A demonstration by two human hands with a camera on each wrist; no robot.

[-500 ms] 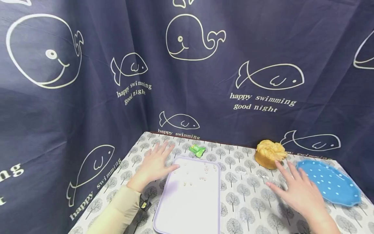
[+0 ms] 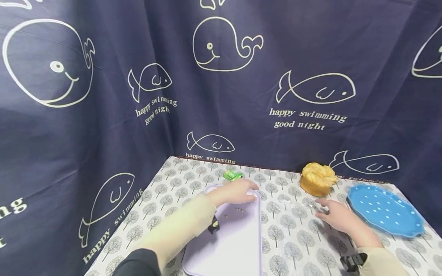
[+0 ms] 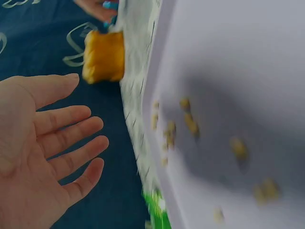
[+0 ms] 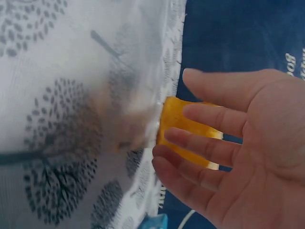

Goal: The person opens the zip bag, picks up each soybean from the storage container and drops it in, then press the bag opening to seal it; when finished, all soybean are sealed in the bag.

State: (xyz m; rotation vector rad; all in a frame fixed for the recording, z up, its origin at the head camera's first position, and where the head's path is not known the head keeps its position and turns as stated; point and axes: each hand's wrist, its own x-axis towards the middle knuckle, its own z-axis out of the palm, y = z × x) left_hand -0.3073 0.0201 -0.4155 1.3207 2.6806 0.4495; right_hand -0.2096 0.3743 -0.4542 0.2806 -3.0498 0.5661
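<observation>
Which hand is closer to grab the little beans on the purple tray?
Probably the left hand. It hovers open over the far end of the purple tray, right above the little beans. The right hand is off the tray, over the tablecloth near the yellow cake and blue plate.

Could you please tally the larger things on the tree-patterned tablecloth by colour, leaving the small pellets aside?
Lilac: 1, the flat rectangular plastic tray.
Green: 1, the small crumpled wrapper.
Golden yellow: 1, the round bread bun.
Blue: 1, the white-dotted ceramic plate.
Clear: 1, the see-through plastic bag.
Total: 5.
</observation>
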